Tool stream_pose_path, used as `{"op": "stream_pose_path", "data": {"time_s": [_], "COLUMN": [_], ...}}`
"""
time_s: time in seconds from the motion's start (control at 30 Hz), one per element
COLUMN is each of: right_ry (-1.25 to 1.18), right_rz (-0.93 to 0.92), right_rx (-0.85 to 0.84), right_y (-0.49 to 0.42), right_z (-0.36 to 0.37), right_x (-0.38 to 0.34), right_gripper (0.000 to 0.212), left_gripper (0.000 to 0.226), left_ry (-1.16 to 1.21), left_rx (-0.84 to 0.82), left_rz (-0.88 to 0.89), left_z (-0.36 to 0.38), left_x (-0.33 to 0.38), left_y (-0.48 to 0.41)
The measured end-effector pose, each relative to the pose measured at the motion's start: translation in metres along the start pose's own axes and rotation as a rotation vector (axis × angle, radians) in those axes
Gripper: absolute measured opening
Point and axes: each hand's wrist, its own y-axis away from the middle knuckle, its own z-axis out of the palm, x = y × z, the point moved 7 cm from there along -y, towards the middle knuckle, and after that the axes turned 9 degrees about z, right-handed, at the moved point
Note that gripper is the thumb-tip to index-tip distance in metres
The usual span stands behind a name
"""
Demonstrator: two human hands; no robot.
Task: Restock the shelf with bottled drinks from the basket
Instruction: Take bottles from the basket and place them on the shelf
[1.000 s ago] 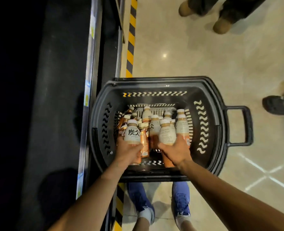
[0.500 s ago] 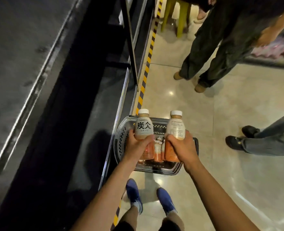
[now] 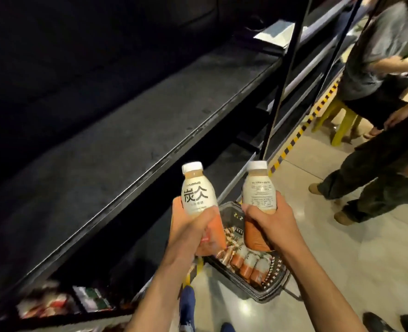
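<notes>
From the head view, the basket (image 3: pixel 265 295) sits on the pale floor just ahead of the person's feet, with more bottled drinks (image 3: pixel 246 262) lying on their sides inside it. Both hands are full and held above the basket. The left hand (image 3: pixel 188 226) is wrapped round the lower half of a white-capped bottle (image 3: pixel 198 190) whose label faces the camera. The right hand (image 3: pixel 272 224) is wrapped the same way round a second bottle (image 3: pixel 258 188) whose small-print side shows. Both bottles are upright, near each other and not touching. Left of the basket and higher runs the dark, bare shelf (image 3: pixel 126 144), where these two are presumably headed. Neither bottle is over it yet. The main risk I see is the shelf's raised front edge: a base brought in too low could catch on it and tip the bottle out of a grip that sits well below the cap. With both hands occupied, nothing is free to steady a wobble. The shelf is dim, so depth may be misjudged and a bottle set too near the edge. The basket itself lies close to the feet and could be kicked on a step toward the shelf. Beyond the basket to the right, a bystander's legs (image 3: pixel 365 183) stand near enough to be bumped.
</notes>
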Motion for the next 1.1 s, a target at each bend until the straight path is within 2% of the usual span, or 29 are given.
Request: {"op": "stream_pose_path", "data": {"time_s": [0.1,0.2,0.3,0.4,0.5,0.6,0.67,0.77,0.87,0.97,1.1], "right_ry": [0.025,0.05,0.068,0.084,0.089,0.095,0.098,0.104,0.106,0.107,0.111], "right_rz": [-0.1,-0.184,-0.25,-0.303,-0.347,-0.367,-0.389,-0.395,-0.399,-0.436,-0.472], "right_rx": [-0.164,-0.316,-0.488,-0.645,-0.789,-0.887,-0.949,-1.029,-1.067,-1.06,-1.039], "right_y": [0.03,0.072,0.123,0.183,0.251,0.322,0.367,0.424,0.47,0.504,0.528], "right_z": [0.046,0.1,0.158,0.209,0.256,0.299,0.327,0.365,0.396,0.422,0.454], "right_x": [-0.04,-0.075,-0.101,-0.118,-0.13,-0.133,-0.131,-0.119,-0.11,-0.11,-0.127], "right_gripper": [0.042,0.035,0.034,0.036,0.039,0.043,0.046,0.043,0.041,0.047,0.041], "left_gripper": [0.057,0.064,0.061,0.054,0.062,0.057,0.064,0.07,0.065,0.061,0.058], "left_ry": [0.061,0.079,0.062,0.068,0.073,0.063,0.063,0.06,0.055,0.045,0.09], "left_rx": [0.115,0.272,0.43,0.586,0.71,0.819,0.887,0.939,0.935,0.904,0.861], "left_rz": [0.083,0.178,0.271,0.367,0.449,0.464,0.469,0.484,0.52,0.571,0.6], "left_z": [-0.051,-0.112,-0.177,-0.242,-0.304,-0.361,-0.397,-0.445,-0.486,-0.52,-0.562], "left_x": [0.029,0.056,0.076,0.091,0.103,0.102,0.099,0.092,0.088,0.094,0.111], "left_y": [0.036,0.077,0.128,0.187,0.251,0.311,0.349,0.399,0.434,0.454,0.46]}}
